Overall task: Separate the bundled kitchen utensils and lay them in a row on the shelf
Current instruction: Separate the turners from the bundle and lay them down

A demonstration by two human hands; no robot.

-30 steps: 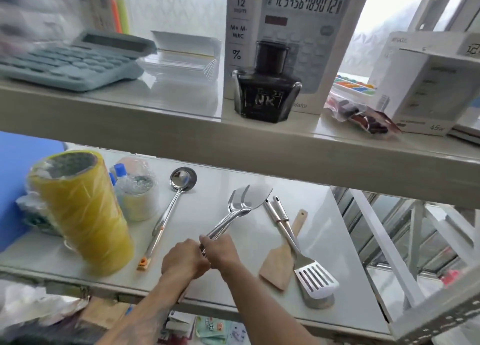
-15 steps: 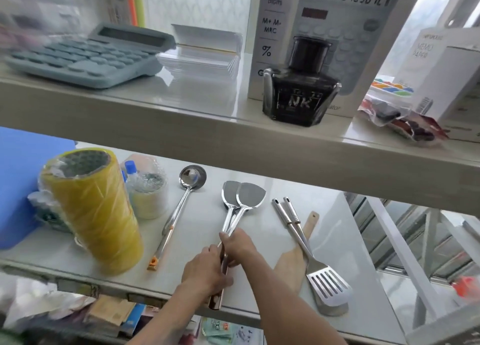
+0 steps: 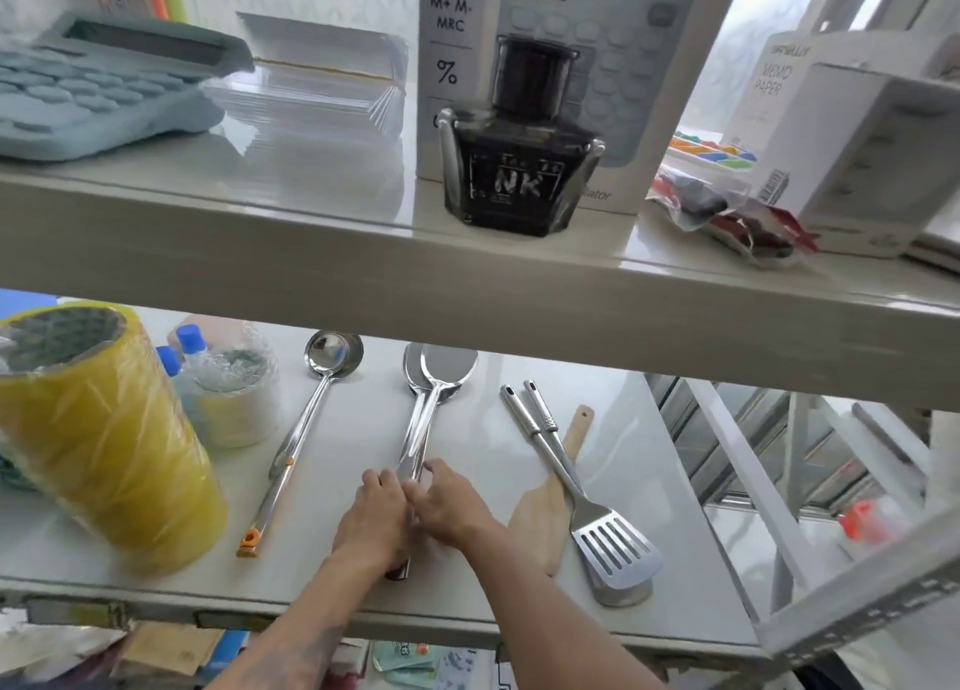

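Utensils lay along the lower shelf [image 3: 519, 611], a pale glossy board that ran beneath an upper shelf [image 3: 363, 253] crowded with a calculator [image 3: 93, 86] and an ink bottle [image 3: 519, 170]. At the far left stood a roll of yellow tape [image 3: 104, 440], the bulkiest thing on the lower board. Next to it a steel ladle [image 3: 306, 419] rested alone, already separate. On the right a slotted turner [image 3: 587, 497] crossed over a wooden spatula [image 3: 550, 502], touching it, with a second steel handle tight against its own; that group looked unsorted. In the middle two steel spatulas [image 3: 436, 393] lay stacked, blades overlapping, shafts pressed together. The left hand [image 3: 374, 523] and the right hand [image 3: 447, 507] met over the handles, fingers curled and pinching the shafts from either side, seemingly to part them. Polished steel like this should be stiff, fairly light and slippery, so a firm hold low on each handle, one per hand, would suit, then a sideways slide on the smooth board. The blades were broad, mirror-bright and rounded at the corners.
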